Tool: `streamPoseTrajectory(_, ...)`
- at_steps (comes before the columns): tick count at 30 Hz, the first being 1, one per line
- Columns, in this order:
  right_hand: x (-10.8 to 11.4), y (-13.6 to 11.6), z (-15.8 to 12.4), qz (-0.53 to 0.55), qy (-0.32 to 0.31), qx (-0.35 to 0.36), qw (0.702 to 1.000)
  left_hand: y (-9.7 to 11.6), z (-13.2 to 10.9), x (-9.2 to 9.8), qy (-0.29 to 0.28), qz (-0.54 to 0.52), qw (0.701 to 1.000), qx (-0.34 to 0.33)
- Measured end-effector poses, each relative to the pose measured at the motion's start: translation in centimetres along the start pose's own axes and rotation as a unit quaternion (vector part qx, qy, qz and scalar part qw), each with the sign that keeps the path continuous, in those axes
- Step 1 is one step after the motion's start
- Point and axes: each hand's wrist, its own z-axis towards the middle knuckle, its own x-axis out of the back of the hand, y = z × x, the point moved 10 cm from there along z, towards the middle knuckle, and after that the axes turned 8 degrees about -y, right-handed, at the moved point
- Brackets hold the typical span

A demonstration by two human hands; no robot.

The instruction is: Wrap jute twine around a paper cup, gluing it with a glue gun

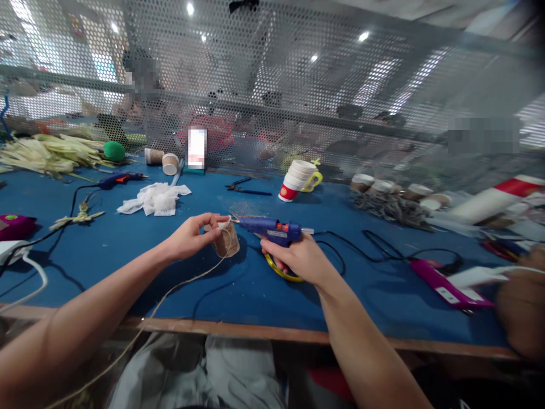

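My right hand (293,253) is wrapped round the grip of a blue glue gun (270,227). Its nozzle points left, at the rim of a small paper cup (226,241) covered in brown material. My left hand (202,233) grips that cup by its upper left side, thumb in front and fingers over the rim. From the cup a thin twine (187,281) trails down to the lower left, over the table edge. A yellow tape roll (283,275) lies on the table under my right hand, partly hidden by it.
On the blue table (264,307), pliers (249,187), white cloth (155,199) and stacked paper cups (298,176) lie behind my hands. A second glue gun (121,179) is at left. Cords run to a purple power strip (449,287) at right. A perforated metal screen (255,85) stands behind.
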Motion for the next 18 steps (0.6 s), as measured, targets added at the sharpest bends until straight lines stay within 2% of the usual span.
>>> streamPoseTrajectory(18,-0.25,-0.13,-0.24,-0.021,-0.007,-0.011,1.0,-0.22,-0.1,0.11,0.002,-0.007,1.0,0.004)
